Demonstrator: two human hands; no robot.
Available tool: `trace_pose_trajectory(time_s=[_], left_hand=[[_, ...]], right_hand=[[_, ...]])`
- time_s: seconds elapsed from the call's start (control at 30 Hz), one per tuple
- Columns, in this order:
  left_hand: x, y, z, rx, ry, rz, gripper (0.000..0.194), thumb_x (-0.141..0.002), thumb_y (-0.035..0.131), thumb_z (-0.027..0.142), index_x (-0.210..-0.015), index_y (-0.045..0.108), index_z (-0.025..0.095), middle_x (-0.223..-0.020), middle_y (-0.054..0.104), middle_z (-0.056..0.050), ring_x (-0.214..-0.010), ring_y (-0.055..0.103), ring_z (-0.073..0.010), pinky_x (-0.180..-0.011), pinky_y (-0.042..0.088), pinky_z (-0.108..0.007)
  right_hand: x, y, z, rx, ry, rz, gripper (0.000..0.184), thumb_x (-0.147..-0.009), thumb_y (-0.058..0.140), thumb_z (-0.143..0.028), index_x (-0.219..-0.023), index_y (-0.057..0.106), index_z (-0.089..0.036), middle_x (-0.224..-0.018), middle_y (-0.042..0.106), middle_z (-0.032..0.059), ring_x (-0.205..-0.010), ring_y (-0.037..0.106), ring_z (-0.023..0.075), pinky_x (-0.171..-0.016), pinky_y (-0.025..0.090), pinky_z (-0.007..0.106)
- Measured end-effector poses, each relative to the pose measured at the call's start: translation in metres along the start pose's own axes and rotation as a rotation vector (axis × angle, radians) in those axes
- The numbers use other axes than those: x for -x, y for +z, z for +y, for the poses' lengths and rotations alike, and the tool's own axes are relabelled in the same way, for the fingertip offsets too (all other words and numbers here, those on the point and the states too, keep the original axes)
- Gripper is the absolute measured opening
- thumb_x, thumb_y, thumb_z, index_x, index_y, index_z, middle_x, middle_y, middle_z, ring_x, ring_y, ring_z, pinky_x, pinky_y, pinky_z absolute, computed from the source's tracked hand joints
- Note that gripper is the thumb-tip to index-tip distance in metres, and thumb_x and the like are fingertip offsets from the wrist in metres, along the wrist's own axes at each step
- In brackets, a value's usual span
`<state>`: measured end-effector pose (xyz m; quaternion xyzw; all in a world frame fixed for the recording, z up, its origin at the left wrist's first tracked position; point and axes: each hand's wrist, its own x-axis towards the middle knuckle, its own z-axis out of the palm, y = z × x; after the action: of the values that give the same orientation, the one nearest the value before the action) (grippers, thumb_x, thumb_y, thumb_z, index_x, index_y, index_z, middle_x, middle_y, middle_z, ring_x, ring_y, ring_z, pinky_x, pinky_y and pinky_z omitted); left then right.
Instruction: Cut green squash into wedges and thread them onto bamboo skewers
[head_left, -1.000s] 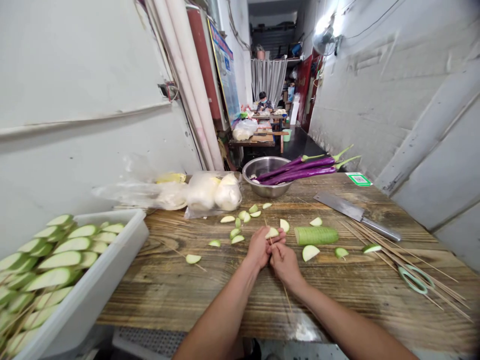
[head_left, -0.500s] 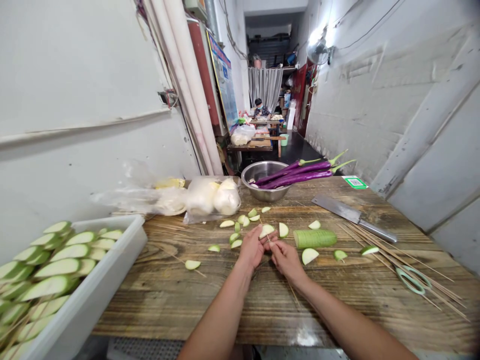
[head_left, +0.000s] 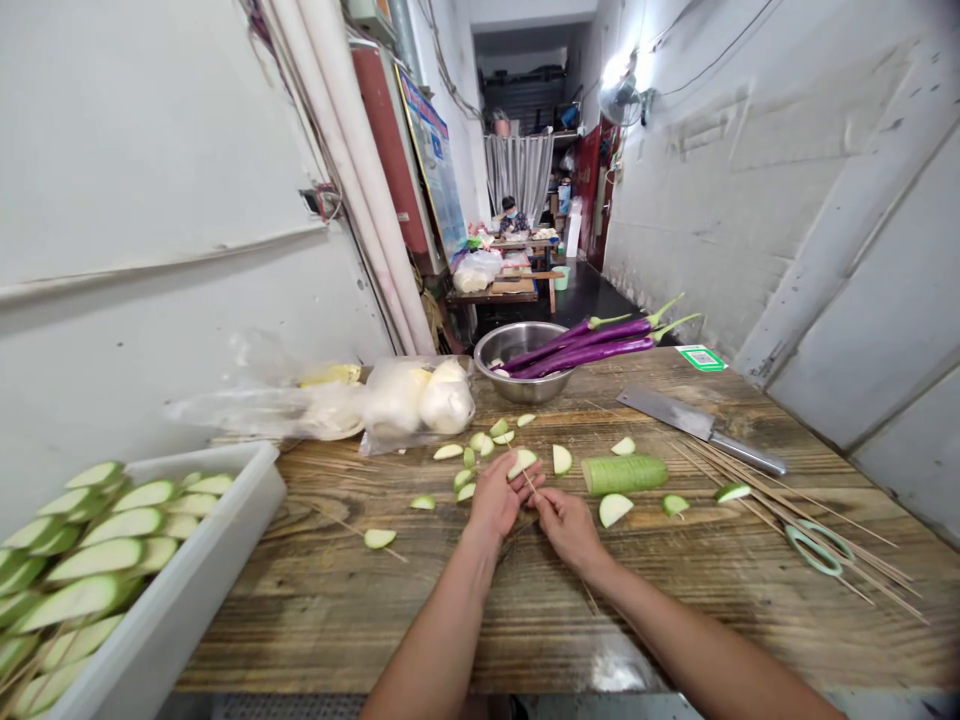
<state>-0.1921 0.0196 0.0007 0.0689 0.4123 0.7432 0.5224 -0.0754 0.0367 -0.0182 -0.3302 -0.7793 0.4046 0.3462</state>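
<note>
Over the middle of the wooden table, my left hand (head_left: 498, 492) holds a pale green-rimmed vegetable slice (head_left: 522, 462), palm partly turned up. My right hand (head_left: 568, 524) pinches a thin bamboo skewer (head_left: 529, 482), whose upper part meets the slice; its lower end runs down below the hand. Several loose slices lie just beyond my left hand, among them a half-round slice (head_left: 562, 460). To the right of my hands rests a cut green gourd piece (head_left: 624, 474). A slice on a skewer (head_left: 379, 539) lies to the left.
A white bin (head_left: 225, 520) of skewered slices stands at left. Behind are bagged white vegetables (head_left: 420, 397) and a steel bowl (head_left: 517, 390) with purple eggplants (head_left: 585, 350). A cleaver (head_left: 671, 412), skewers and scissors (head_left: 819, 546) lie right. A person (head_left: 513, 218) sits far back.
The view has shifted slightly, moving everything a little left. My left fingers have spread a bit around the slice; my right hand still pinches the skewer.
</note>
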Motion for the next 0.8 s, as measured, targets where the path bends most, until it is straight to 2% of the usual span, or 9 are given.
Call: trace_pose_trajectory(time_s=[0.1,0.23,0.33,0.5,0.6,0.7,0.8], left_hand=[[0.000,-0.001,0.003,-0.016,0.002,-0.015,0.018,-0.078,0.056,0.021,-0.094,0.057,0.014,-0.081,0.065,-0.008,-0.080,0.065,-0.0217,-0.074,0.053,-0.041],[0.001,-0.001,0.000,-0.025,-0.022,0.004,0.014,-0.078,0.055,0.019,-0.089,0.058,0.012,-0.079,0.066,-0.009,-0.076,0.065,-0.0209,-0.071,0.054,-0.038],[0.002,0.001,-0.008,-0.045,-0.041,0.014,0.013,-0.076,0.056,0.018,-0.086,0.059,0.010,-0.076,0.066,-0.009,-0.071,0.065,-0.0196,-0.064,0.054,-0.033],[0.003,0.005,-0.016,-0.102,0.011,-0.003,0.015,-0.072,0.061,0.020,-0.082,0.061,0.009,-0.068,0.065,-0.007,-0.060,0.064,-0.0166,-0.052,0.050,-0.024],[0.003,0.004,-0.012,-0.100,0.057,0.031,0.013,-0.073,0.060,0.019,-0.081,0.060,0.010,-0.067,0.065,-0.006,-0.058,0.063,-0.0151,-0.054,0.050,-0.025],[0.003,0.003,-0.009,-0.069,0.066,0.064,0.010,-0.074,0.059,0.018,-0.081,0.059,0.011,-0.069,0.065,-0.006,-0.062,0.064,-0.0159,-0.062,0.052,-0.029],[0.005,0.005,-0.012,-0.088,0.036,0.054,0.013,-0.071,0.062,0.019,-0.080,0.059,0.011,-0.065,0.064,-0.005,-0.057,0.062,-0.0140,-0.056,0.051,-0.025]], right_hand=[[0.001,0.001,0.001,-0.011,0.006,-0.011,0.029,-0.082,0.040,-0.030,-0.069,0.063,-0.017,-0.049,0.054,-0.0008,-0.048,0.047,0.0134,-0.046,0.032,0.020],[0.001,0.001,0.001,-0.030,-0.003,-0.007,0.029,-0.082,0.040,-0.030,-0.067,0.062,-0.017,-0.049,0.053,-0.0013,-0.048,0.047,0.0128,-0.046,0.031,0.020],[-0.001,0.000,0.001,-0.059,-0.006,0.000,0.030,-0.083,0.039,-0.030,-0.066,0.062,-0.017,-0.049,0.052,-0.0018,-0.047,0.045,0.0118,-0.048,0.033,0.020],[-0.005,0.000,0.003,-0.111,0.023,0.001,0.031,-0.084,0.038,-0.030,-0.067,0.060,-0.017,-0.045,0.048,-0.0032,-0.043,0.042,0.0111,-0.046,0.033,0.020],[-0.006,0.000,0.002,-0.122,0.037,-0.033,0.030,-0.084,0.039,-0.030,-0.069,0.061,-0.016,-0.044,0.047,-0.0038,-0.042,0.042,0.0110,-0.045,0.033,0.019],[-0.005,-0.002,-0.001,-0.084,0.010,-0.028,0.024,-0.081,0.042,-0.024,-0.072,0.063,-0.016,-0.049,0.053,-0.0025,-0.046,0.045,0.0114,-0.048,0.035,0.019],[-0.004,-0.004,-0.005,-0.069,-0.009,-0.009,0.025,-0.080,0.041,-0.021,-0.070,0.063,-0.017,-0.051,0.055,-0.0017,-0.048,0.047,0.0116,-0.049,0.036,0.020]])
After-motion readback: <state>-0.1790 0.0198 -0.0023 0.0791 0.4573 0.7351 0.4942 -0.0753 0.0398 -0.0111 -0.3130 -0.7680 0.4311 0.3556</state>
